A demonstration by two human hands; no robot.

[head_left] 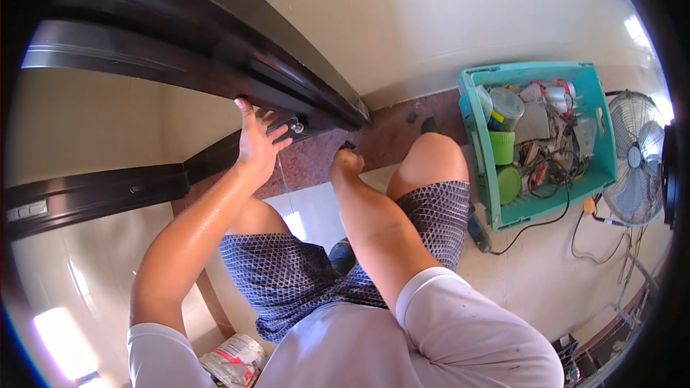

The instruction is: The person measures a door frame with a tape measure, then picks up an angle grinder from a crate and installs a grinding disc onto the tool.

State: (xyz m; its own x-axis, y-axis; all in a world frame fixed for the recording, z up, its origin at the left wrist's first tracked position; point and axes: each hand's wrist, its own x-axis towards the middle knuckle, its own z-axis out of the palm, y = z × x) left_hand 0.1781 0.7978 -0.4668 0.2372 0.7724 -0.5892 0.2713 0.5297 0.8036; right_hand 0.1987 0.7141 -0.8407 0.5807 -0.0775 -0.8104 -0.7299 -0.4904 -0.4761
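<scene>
My left hand point(259, 140) is raised with its fingers spread, the thumb and fingertips at the lower edge of a dark glossy wooden frame point(237, 65). Close to those fingers, a small round shiny metal piece point(297, 128) sits against the dark wood. A thin line hangs below my left hand. Low over the reddish stone strip point(388, 129), my right hand point(347, 163) is closed. A small dark piece point(347, 145) shows at its far side, too hidden to name.
To the right stands a teal plastic crate point(521, 219) holding jars, green tubs, cables and mixed odds and ends. Beyond it are a fan point(634, 156) and loose cords. A white bucket point(233, 359) stands at the lower left. A pale wall point(460, 14) rises at the back.
</scene>
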